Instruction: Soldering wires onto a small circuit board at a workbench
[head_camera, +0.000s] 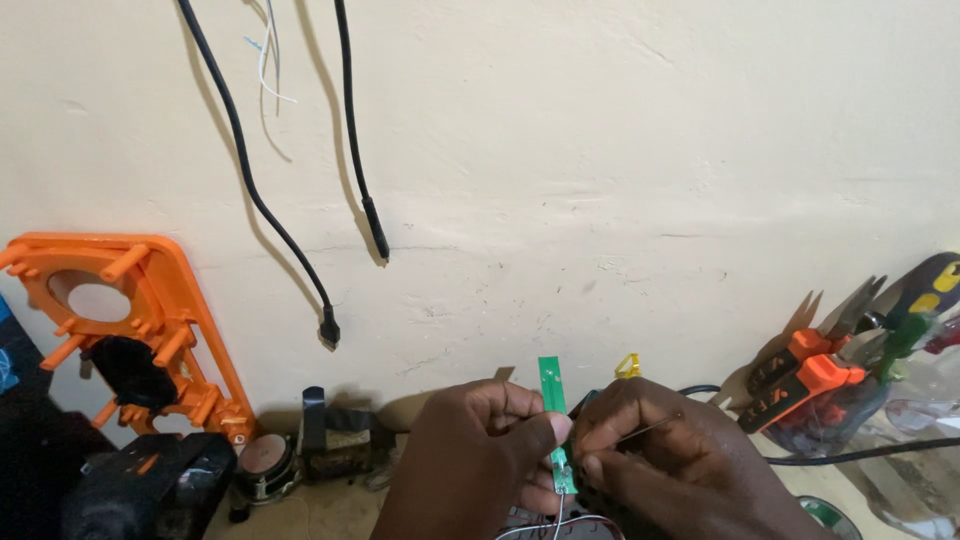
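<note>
Both my left hand (470, 445) and right hand (655, 450) pinch the narrow green circuit strip (555, 420) upright at the wall; it's light, stiff, probably fragile, so I'm gripping edges, clear of its thin wires (560, 522).

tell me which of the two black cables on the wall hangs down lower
The left black cable: it curves down to a plug end beside the orange plastic frame. The right black cable hangs nearly straight and stops higher up the wall.

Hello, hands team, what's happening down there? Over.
Left hand and right hand both pinching green circuit strip, upright. Thin wire in right hand. Nothing blocking.
</note>
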